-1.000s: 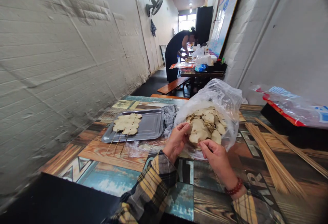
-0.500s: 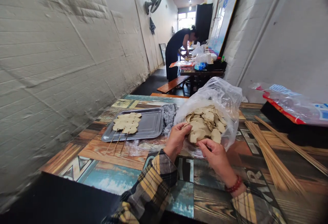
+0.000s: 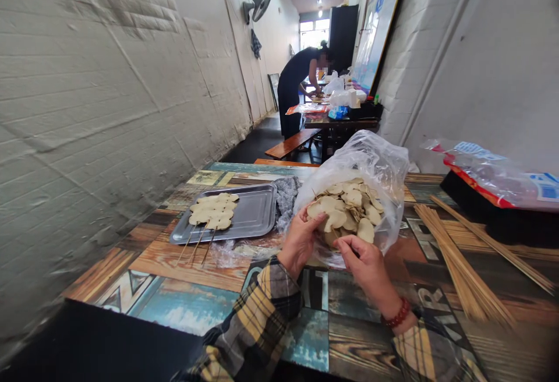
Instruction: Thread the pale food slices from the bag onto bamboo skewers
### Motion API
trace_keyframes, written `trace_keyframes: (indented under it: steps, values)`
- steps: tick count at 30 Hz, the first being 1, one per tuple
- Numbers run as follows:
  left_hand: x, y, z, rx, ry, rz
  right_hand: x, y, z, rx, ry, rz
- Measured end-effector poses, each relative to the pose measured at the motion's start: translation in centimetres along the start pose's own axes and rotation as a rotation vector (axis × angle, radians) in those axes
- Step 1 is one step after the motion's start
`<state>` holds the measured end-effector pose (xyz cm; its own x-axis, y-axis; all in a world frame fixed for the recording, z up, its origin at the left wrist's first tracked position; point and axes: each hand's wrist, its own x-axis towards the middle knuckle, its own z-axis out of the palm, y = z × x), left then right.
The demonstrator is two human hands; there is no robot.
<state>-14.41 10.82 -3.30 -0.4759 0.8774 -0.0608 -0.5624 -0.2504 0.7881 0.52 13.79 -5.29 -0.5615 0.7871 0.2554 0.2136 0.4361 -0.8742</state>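
My left hand (image 3: 301,236) is closed on a flat beige slice (image 3: 321,207), thumb on top, at the mouth of a clear plastic bag (image 3: 371,149). My right hand (image 3: 364,262) pinches what looks like a thin bamboo skewer beside that slice; the fingers hide most of it. Many loose beige slices (image 3: 353,198) fill the bag, overlapping. Left of the bag, a metal tray (image 3: 257,210) carries several slices threaded on skewers (image 3: 213,210), whose bare sticks stick out over the near rim.
Bundled bamboo skewers (image 3: 458,265) lie on the right of the patchwork table (image 3: 187,306). Behind them sits a black container (image 3: 471,198) with red-edged plastic packaging (image 3: 493,166). A grey cloth (image 3: 286,195) lies between tray and bag. A person (image 3: 299,85) bends over a farther table.
My left hand has turned slightly, and more of the slice shows above its thumb. The right hand stays pinched close by. The whole view has shifted a little.
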Motion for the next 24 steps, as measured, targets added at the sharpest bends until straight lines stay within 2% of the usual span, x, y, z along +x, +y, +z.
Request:
trace_keyframes:
  steps: [13, 24]
  values:
    - [-0.58, -0.95, 0.71, -0.019, 0.007, 0.053, -0.02, 0.06, 0.31, -0.059, 0.059, -0.026]
    - [-0.84, -0.89, 0.88, 0.047, 0.018, 0.022, -0.03, 0.0, 0.22, -0.037, 0.066, -0.015]
